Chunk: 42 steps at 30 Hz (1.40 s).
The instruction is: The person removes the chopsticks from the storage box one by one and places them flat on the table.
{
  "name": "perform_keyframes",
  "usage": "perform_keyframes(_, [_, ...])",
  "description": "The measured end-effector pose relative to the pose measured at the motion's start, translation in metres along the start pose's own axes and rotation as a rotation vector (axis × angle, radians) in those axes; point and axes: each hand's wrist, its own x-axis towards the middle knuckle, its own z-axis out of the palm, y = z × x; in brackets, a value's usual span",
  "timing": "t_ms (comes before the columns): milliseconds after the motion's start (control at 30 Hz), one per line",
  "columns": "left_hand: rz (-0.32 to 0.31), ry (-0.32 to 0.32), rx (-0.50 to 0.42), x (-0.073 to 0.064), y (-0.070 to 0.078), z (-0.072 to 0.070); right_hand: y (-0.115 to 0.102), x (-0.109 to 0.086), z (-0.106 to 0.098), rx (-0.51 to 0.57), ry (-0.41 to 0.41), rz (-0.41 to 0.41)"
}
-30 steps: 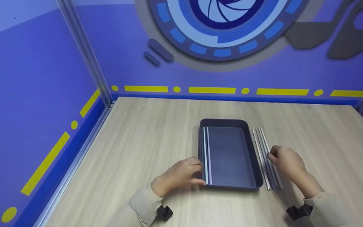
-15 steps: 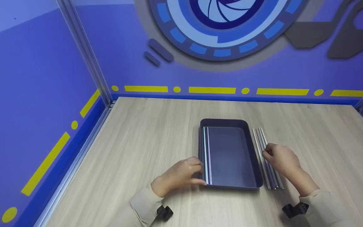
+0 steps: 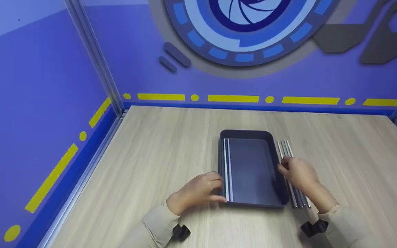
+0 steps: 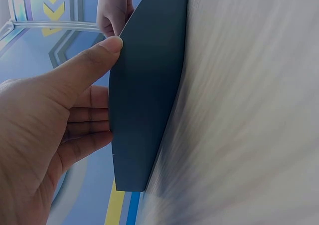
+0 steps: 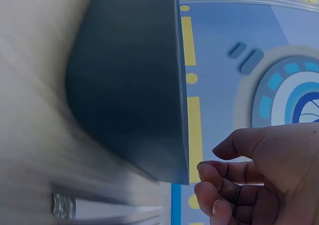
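A dark grey rectangular tray [image 3: 253,172] lies lengthwise on the table. Inside, along its left wall, two slim metal chopsticks [image 3: 228,172] run side by side. My left hand [image 3: 198,191] holds the tray's near left corner; in the left wrist view the thumb [image 4: 109,44] lies on the rim and the fingertips are partly hidden behind the wall. Several more silvery chopsticks [image 3: 302,201] lie just right of the tray. Over them, near the right rim, my right hand [image 3: 302,174] hovers with fingers loosely bent. The right wrist view shows nothing between its thumb and fingers [image 5: 209,172].
The pale wood table [image 3: 164,144] is bounded by a blue-purple back wall [image 3: 133,69] with yellow marks and a left wall [image 3: 40,103]. A metal corner post [image 3: 97,58] stands where they meet. A black wrist camera [image 3: 314,228] sits under the right sleeve.
My right hand has shifted left across the loose chopsticks to the tray's right rim. The left hand, the tray and the chopsticks inside it stay where they were.
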Motion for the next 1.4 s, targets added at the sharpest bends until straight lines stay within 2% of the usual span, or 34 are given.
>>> perform_keyframes(433, [-0.009,-0.024,-0.007,0.0,0.0,-0.001,-0.014,0.004,0.009,0.01,0.02,-0.041])
perform_keyframes(767, [-0.021,-0.034,-0.013,0.0,0.001,-0.001,-0.029,0.007,0.025,-0.002,0.032,-0.073])
perform_keyframes(1233, [-0.032,-0.035,0.003,-0.001,0.0,-0.001,-0.056,0.007,0.051,-0.009,-0.034,-0.069])
perform_keyframes(1400, [-0.037,-0.037,-0.009,0.0,0.0,-0.001,-0.066,0.008,0.061,0.035,-0.082,-0.11])
